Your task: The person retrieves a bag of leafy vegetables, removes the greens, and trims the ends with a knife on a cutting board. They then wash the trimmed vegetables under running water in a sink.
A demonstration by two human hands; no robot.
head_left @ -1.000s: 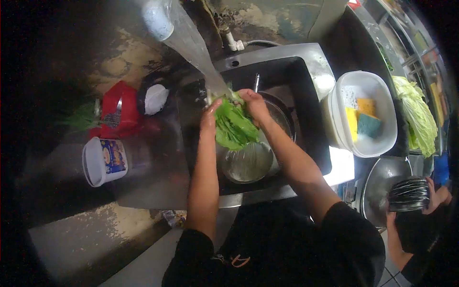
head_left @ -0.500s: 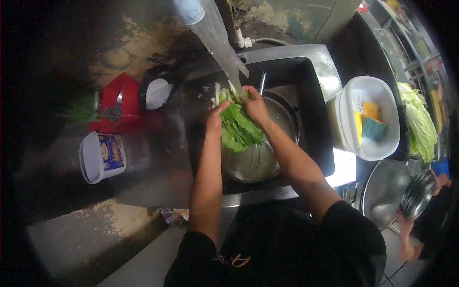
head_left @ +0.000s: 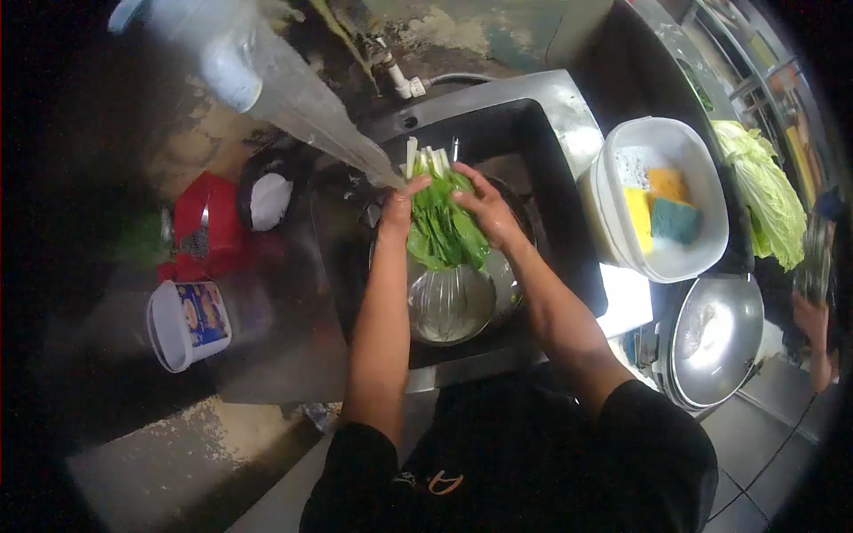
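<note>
A bunch of leafy greens (head_left: 444, 235) with pale stalks is held over the sink (head_left: 569, 266), stalks toward the far side and leaves toward me. My left hand (head_left: 400, 211) is closed on its left side, thumb by the stalks. On the opposite side my right hand (head_left: 489, 211) grips the bunch with bent fingers. Below the leaves sits a round metal pan (head_left: 453, 320), partly hidden by the greens and my right arm. A clear plastic sleeve (head_left: 329, 120) hangs from the tap (head_left: 233, 75), its end close to my left hand.
Right of the sink stands a white tub (head_left: 662, 133) with sponges (head_left: 673, 220). Beyond it are a cabbage (head_left: 760, 191) and a large metal bowl (head_left: 718, 342). A plastic container (head_left: 173, 329) and a red package (head_left: 206, 213) lie at left. Another person's hand (head_left: 813, 324) shows far right.
The greens have turned so their stalks line up, and my right hand has moved from the stalks down along the leaves. The view has shifted. The other person's stacked metalware has moved away from the bowl.
</note>
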